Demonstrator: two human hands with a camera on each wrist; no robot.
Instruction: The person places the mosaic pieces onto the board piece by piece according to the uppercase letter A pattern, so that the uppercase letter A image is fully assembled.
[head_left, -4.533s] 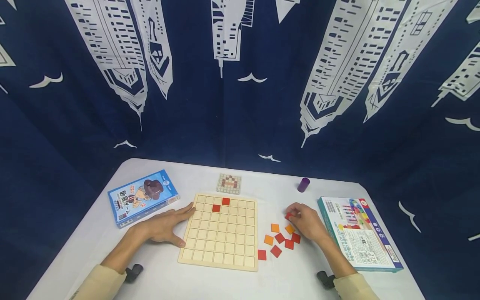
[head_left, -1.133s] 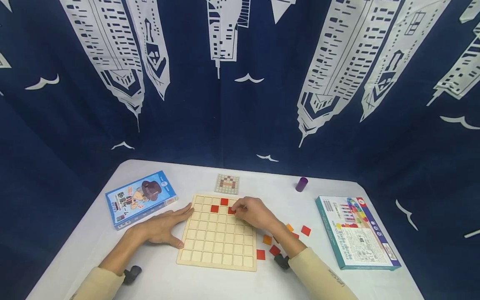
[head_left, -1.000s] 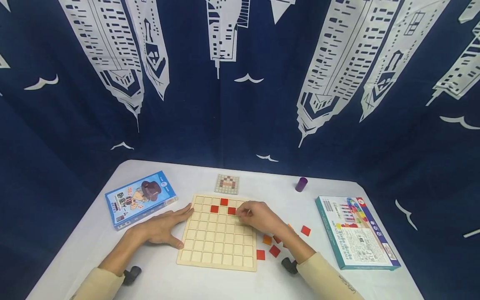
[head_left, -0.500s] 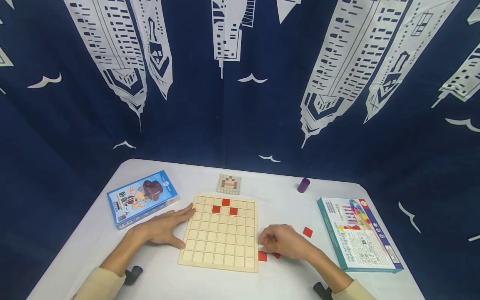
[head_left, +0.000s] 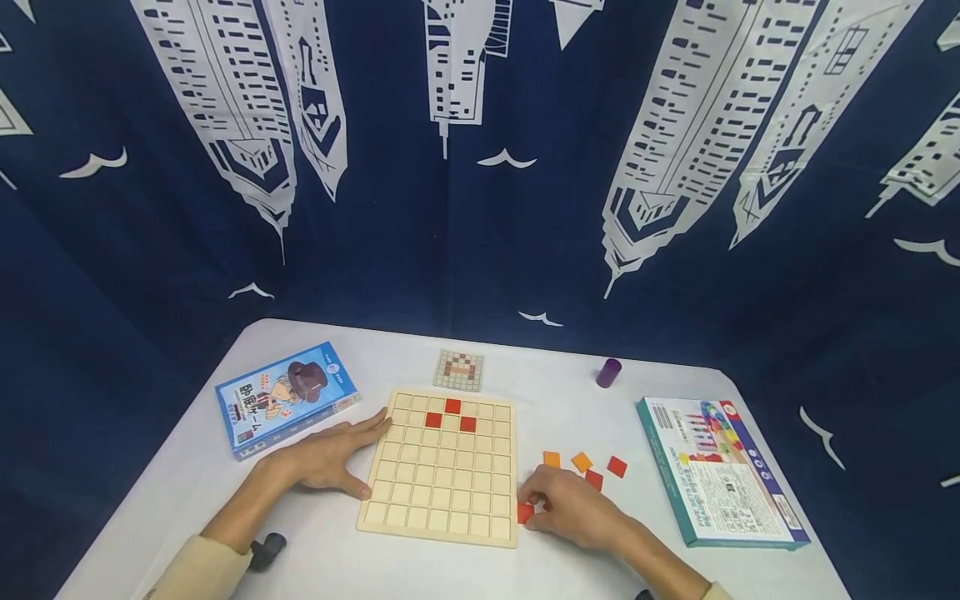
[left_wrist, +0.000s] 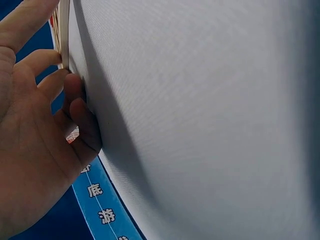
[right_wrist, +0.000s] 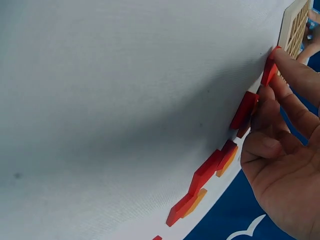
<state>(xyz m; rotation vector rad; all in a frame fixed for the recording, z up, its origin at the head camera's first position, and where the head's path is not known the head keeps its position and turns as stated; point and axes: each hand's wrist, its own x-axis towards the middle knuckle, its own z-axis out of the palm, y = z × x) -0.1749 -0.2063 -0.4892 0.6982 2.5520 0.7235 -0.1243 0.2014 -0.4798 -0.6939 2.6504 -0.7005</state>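
Observation:
A wooden grid board (head_left: 442,477) lies mid-table, with three red square tiles (head_left: 468,425) set in cells of its two top rows. My left hand (head_left: 330,457) is spread along the board's left edge, fingertips and thumb touching it. At the lower right edge, my right hand (head_left: 576,507) pinches a red tile (right_wrist: 270,67) between finger and thumb, close by the table. Loose orange tiles (head_left: 581,462) and red tiles (head_left: 617,467) lie beyond this hand, which partly hides some of them. In the right wrist view, several tiles (right_wrist: 205,172) trail away behind the fingers.
A small pattern card (head_left: 459,371) lies above the board. To the left is a blue game box (head_left: 288,398), near my left hand. A teal-edged box (head_left: 723,475) lies at the right, and a purple cylinder (head_left: 609,372) stands toward the back.
My right hand brought a red tile onto the board's second row, let go, then moved back right and down to another red tile at the board's edge. The left hand stayed put.

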